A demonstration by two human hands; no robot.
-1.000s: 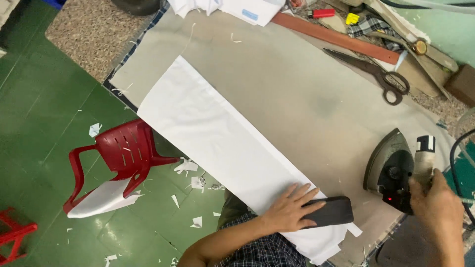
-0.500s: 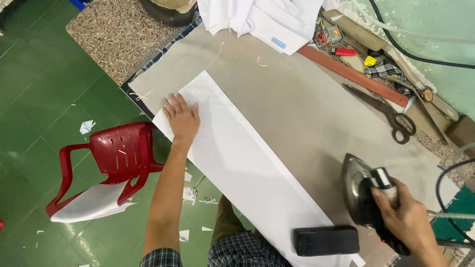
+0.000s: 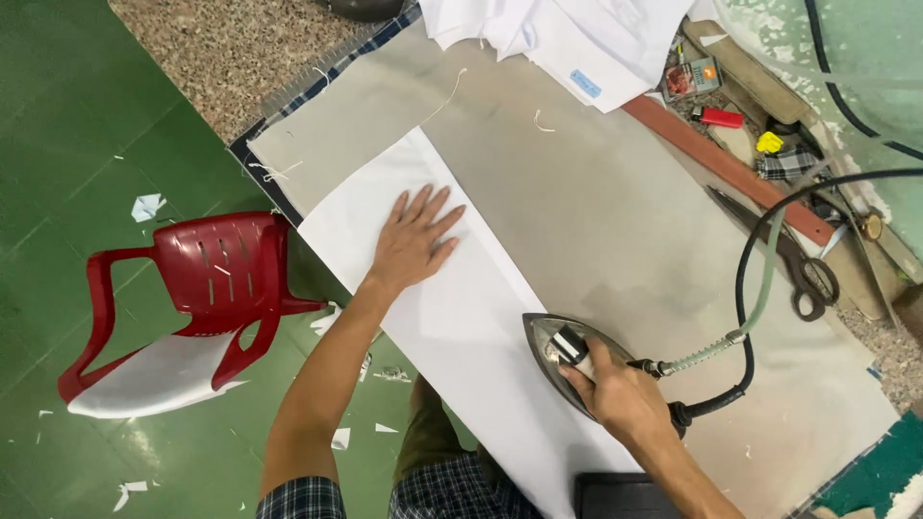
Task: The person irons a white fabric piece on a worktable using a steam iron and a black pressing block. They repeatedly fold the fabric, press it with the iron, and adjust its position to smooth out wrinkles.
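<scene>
— At far left, on the green floor point(image 3: 58, 144): red plastic chair point(image 3: 207, 284), a white piece draped over its seat; paper scraps point(image 3: 146, 205) scattered about.

— Next item, moving right?

— Left hand point(image 3: 411, 240): flat, fingers spread, palm down on the white fabric strip point(image 3: 452, 327). Pressing, not pinching.

— Location of the strip?

— Laid diagonally on the grey ironing table point(image 3: 596, 202), along its near edge, running from upper left to lower right.

— Further right?

— Iron point(image 3: 567, 360), sole down on the strip's right edge. Right hand point(image 3: 620, 399) closed around its handle, fingers wrapped tight. Black cord and ribbed hose point(image 3: 760, 288) looping up from the iron's rear.

— Far right?

— Scissors point(image 3: 803, 264), long red-brown wooden ruler point(image 3: 726, 168), red lighter point(image 3: 718, 117); stack of white cloth point(image 3: 567, 34) at the top edge.
</scene>
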